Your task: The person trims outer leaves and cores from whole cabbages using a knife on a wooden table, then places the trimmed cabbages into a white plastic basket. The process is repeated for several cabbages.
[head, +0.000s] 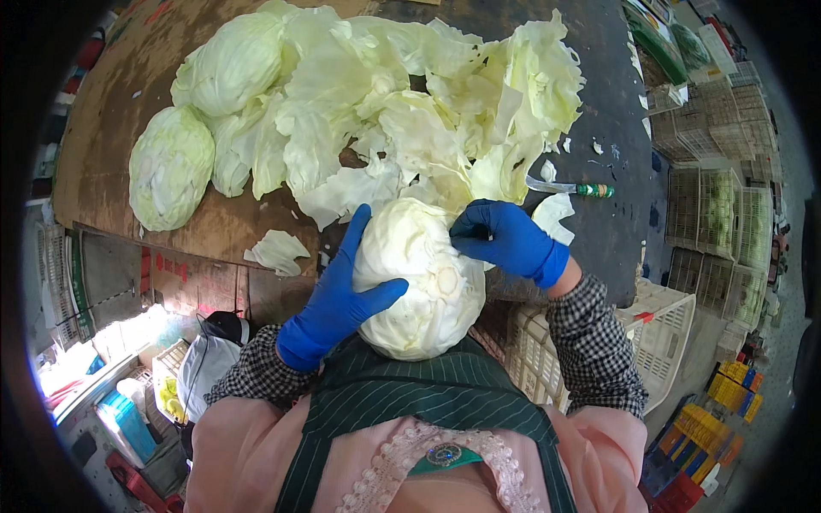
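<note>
A pale, peeled cabbage head [410, 288] rests against the green striped apron at the table's near edge, its cut stem end turned up and to the right. My left hand [340, 295], in a blue glove, holds its left side with thumb and fingers spread around it. At its upper right, my right hand [507, 237], also blue-gloved, has its fingers curled together at the outer leaf; whether they pinch the leaf is hidden. Beyond lies a heap of loose cabbage leaves [397, 128]. A knife with a green handle [595, 190] lies right of the heap, its blade pointing left.
Two more cabbages, one greenish [172, 168] and one larger [234, 61], sit at the left on the wooden table [102, 147]. A white plastic crate [660, 346] stands below right. Stacked crates [702, 211] line the far right. A leaf scrap [279, 252] overhangs the near edge.
</note>
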`<state>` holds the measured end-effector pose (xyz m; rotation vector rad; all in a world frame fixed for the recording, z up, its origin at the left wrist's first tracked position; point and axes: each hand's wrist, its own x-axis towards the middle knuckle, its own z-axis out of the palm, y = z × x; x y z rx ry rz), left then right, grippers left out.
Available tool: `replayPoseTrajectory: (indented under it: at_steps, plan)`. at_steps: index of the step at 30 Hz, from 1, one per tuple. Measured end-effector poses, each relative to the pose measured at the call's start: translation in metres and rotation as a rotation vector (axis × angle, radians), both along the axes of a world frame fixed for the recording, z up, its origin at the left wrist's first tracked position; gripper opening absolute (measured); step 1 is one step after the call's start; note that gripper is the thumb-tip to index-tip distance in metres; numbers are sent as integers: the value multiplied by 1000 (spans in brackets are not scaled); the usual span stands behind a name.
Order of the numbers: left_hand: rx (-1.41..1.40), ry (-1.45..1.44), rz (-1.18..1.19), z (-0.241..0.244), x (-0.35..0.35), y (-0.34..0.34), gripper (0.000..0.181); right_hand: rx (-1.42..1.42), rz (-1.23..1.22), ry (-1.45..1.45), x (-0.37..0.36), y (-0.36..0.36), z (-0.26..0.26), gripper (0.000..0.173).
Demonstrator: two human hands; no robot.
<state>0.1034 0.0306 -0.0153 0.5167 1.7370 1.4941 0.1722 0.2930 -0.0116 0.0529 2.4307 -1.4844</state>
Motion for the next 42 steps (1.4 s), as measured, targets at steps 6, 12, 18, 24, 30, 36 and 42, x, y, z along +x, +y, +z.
replayPoseTrajectory:
  at_steps: [6,12,18,24,30,36,42]
  plan:
    - [3,5,-22,1,-2,1,102,16,73,-147,-13,4,1,23]
    - [6,-12,-38,5,-8,7,101,-130,74,-134,5,-2,14,21]
    - [13,-66,-6,2,-7,6,100,-335,-643,128,5,7,14,39]
    - [-1,-15,-20,2,-5,7,100,359,-220,6,9,-30,19,33]
    - [7,-24,-11,0,-4,7,99,313,-137,-207,-7,-20,15,39]
    - [31,-2,-12,-3,-1,4,98,237,-28,-130,-15,-22,15,31]
    - [42,-18,9,-8,-4,2,98,-710,-641,4,-11,-6,52,41]
